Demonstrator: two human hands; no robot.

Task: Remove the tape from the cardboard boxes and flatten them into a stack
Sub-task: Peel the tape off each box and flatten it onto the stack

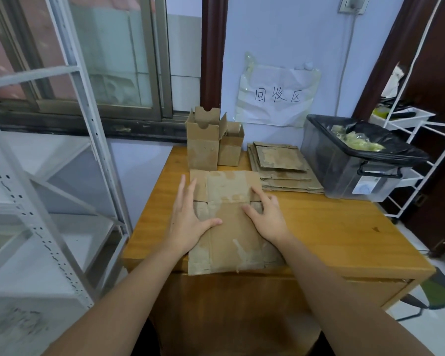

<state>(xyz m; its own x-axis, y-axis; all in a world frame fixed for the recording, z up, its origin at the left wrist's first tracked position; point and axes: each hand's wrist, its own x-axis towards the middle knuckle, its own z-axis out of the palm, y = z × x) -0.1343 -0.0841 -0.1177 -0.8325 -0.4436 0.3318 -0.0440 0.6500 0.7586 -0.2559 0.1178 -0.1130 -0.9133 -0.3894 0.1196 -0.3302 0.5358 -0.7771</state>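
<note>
A white metal shelving unit [62,176] fills the left side of the view, in front of a sliding window [108,60]. To its right stands a wooden table [332,227]. A flattened cardboard box [229,222] lies on the table's near left part, its near edge hanging slightly over the table's front edge.

The left hand [190,222] lies flat on the left side of this flattened box, fingers straight and spread, pointing away from the person, thumb stretched toward the middle of the cardboard. The right hand [265,217] rests on the box's right side, fingers spread and slightly bent, their tips pressing on the cardboard near a fold line; it grips nothing. The two hands are apart, with a bare strip of cardboard between them.

Behind the flattened box, at the table's far edge, two upright cardboard boxes [206,142] stand side by side with their top flaps open, the taller one on the left. To the right of them lies a stack of flattened boxes [283,165]. Just beside the stack stands a clear plastic bin [350,160] lined with a black bag and holding crumpled tape. On the wall above the stack hangs a paper sign [278,96]. A white wire rack [416,140] stands at far right.
</note>
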